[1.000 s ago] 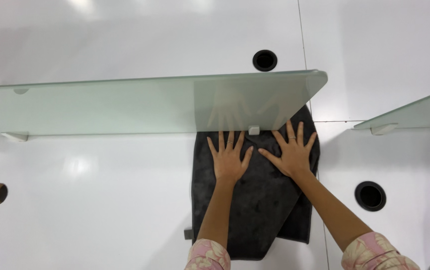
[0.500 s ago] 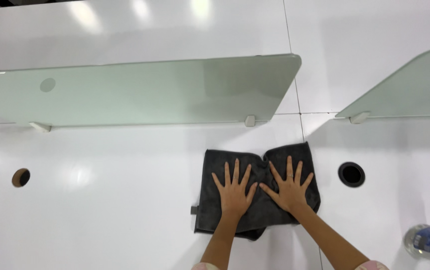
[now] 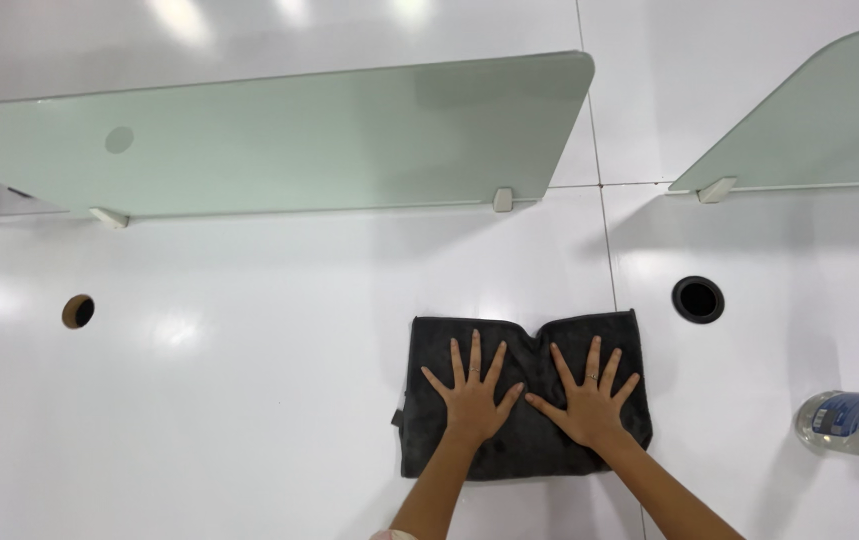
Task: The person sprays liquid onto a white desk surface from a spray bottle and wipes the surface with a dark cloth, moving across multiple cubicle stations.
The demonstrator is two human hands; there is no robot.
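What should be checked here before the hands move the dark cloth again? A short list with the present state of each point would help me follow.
1. Both hands flat on the cloth: ok. The left hand and right hand lie spread on the dark cloth.
2. Cloth lying flat: not ok. Its far edge dips in the middle and a small tab sticks out at the left.
3. Cloth fully on the white table: ok.
4. Round hole uncovered by cloth: ok, it lies apart to the right.
5. Plastic bottle clear of the cloth: ok, it lies on its side near the right edge.
6. Table under the cloth clean: cannot tell.
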